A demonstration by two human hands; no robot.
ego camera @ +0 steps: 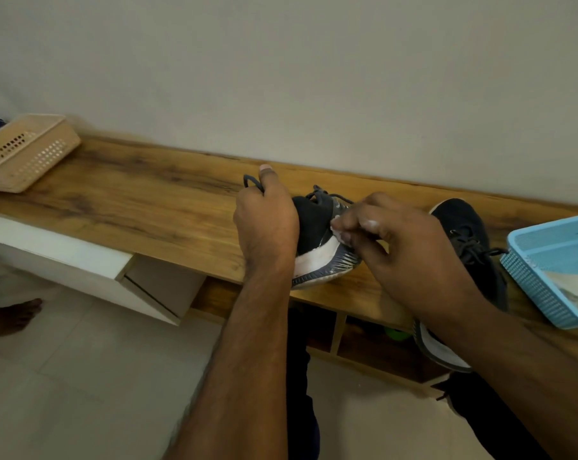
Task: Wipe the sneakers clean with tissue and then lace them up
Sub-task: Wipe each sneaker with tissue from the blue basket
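Left hand [266,215] clamps sneaker [317,240] heel; right hand [400,247] pinches tissue [339,234] at midsole. Keep strokes short, away from left grip.

Both bare forearms reach forward from the near edge. The left hand [266,217] is curled closed, thumb raised at the far side, knuckles toward the camera. The right hand [403,247] angles left, its fingers [354,224] pinched together at the tips.
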